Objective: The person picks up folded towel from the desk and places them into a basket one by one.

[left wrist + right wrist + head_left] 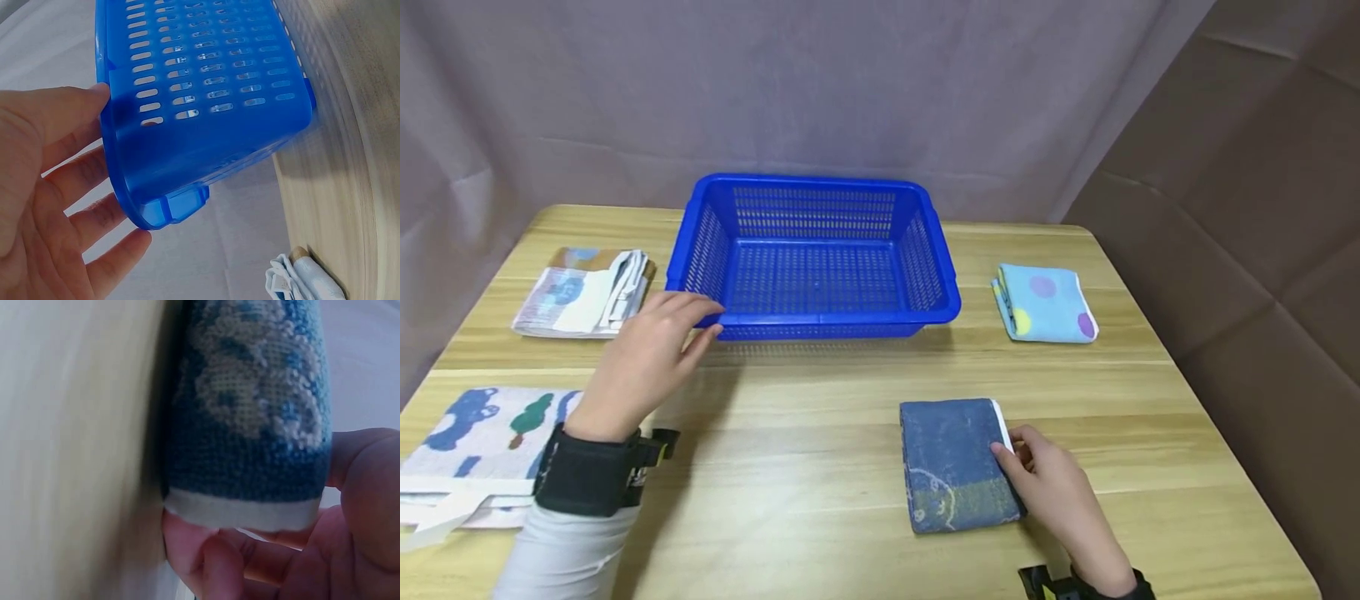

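A blue plastic basket [820, 319] with slotted walls stands at the back of the table. My left hand [651, 354] holds its front left corner by the rim; in the left wrist view, the thumb [75, 106] lies on the near side of the rim and the fingers behind it. A folded dark blue towel [955, 458] with a white edge lies on the table at front right. At its right edge, my right hand [1060, 492] pinches it, thumb on top and fingers under. The right wrist view shows the towel's white hem [244, 511] against the fingers.
Left of the basket lies a folded white, blue and brown towel [572, 296]. Nearer me, a folded towel with bears and trees [490, 433] is partly behind my left wrist. At right lies a light blue dotted towel [1048, 304]. A grey curtain [850, 92] hangs behind the table.
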The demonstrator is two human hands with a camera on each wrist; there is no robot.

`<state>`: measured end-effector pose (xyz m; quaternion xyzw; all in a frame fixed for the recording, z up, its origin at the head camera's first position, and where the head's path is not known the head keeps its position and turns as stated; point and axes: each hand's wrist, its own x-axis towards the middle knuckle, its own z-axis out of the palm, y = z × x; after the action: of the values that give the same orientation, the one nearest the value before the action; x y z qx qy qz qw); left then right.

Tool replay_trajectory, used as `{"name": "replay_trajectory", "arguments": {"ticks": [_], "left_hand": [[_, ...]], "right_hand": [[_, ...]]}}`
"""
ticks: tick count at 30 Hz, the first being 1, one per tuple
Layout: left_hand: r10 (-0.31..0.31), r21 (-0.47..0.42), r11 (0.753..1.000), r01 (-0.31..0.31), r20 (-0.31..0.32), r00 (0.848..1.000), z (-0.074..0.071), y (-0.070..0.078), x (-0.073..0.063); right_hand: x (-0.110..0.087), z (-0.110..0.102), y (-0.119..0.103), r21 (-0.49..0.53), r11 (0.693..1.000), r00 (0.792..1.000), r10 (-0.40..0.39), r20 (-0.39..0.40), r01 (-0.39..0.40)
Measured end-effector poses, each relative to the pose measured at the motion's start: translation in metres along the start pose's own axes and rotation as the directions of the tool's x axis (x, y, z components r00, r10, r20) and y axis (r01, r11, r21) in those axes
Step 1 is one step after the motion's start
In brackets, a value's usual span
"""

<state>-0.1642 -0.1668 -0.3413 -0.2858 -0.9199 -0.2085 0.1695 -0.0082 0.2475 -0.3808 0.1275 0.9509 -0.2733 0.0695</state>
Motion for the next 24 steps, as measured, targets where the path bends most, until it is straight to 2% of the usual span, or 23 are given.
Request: {"name": "replay_trajectory", "arguments": {"ticks": [13, 24], "left_hand": [[0.005, 0.009, 1.0, -0.005, -0.005, 1.0, 0.001, 0.0, 0.0], [-0.005, 0.023, 1.0, 0.005, -0.004, 1.0, 0.003, 0.0, 0.001]], "right_hand": [[0.006, 0.02, -0.029, 0.031, 0.999, 0.999, -0.044, 0.029, 0.043], [0.008, 0.034, -0.049, 0.089, 0.995, 0.999, -0.042, 0.029, 0.039]]}}
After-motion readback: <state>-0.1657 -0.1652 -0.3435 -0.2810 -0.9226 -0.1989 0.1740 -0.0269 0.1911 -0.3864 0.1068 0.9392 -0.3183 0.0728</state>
